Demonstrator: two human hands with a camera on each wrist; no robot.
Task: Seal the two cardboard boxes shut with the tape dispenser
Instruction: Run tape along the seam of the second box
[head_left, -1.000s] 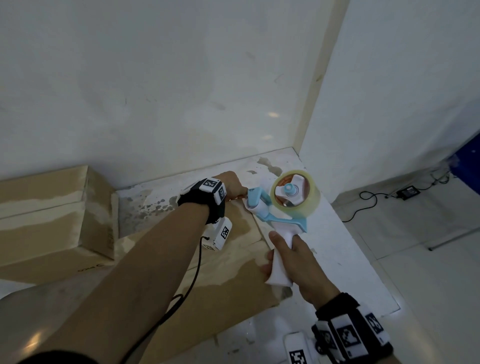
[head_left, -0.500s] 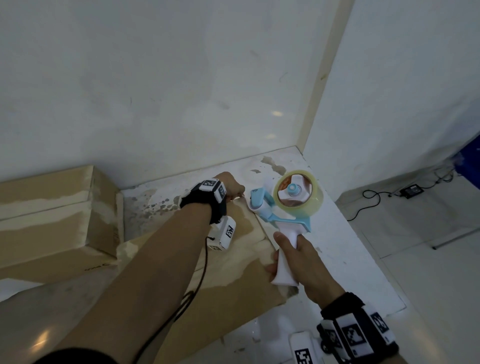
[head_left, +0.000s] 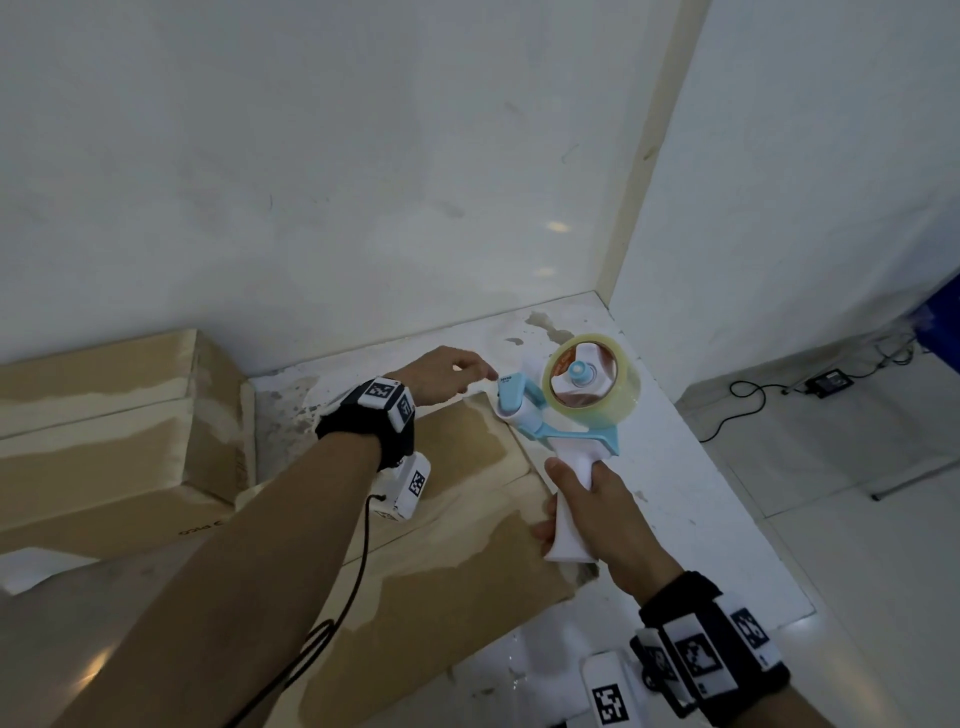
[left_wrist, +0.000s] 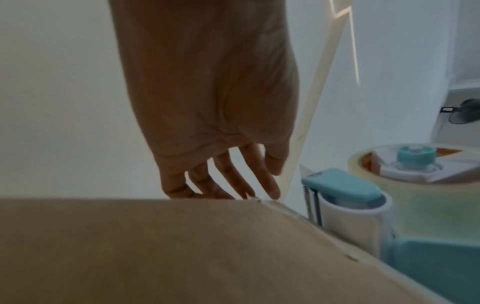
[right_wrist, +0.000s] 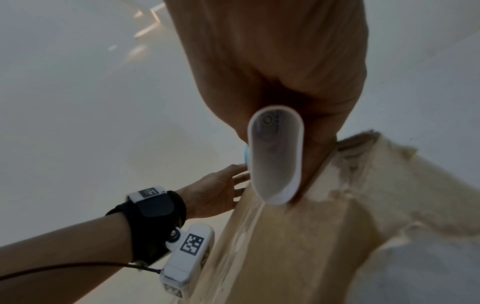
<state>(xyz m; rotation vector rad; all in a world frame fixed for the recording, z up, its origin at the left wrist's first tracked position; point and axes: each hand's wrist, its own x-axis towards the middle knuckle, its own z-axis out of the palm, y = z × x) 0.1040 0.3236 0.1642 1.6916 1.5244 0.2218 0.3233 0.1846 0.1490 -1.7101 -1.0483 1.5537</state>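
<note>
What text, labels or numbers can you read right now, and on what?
Far cardboard box, front face: dark print, upside down, too blurred to read.
Tape dispenser, blue blade cover: tiny dark brand mark, too small to read.
Right wristband: a small "1" beside its square marker patterns.
Left wristband: marker patterns only, no words.
Near cardboard box: no print visible.

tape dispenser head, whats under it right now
The tape dispenser sits at the far corner of the near cardboard box, beside the left hand. The contact underneath is hidden by the white roller.
</note>
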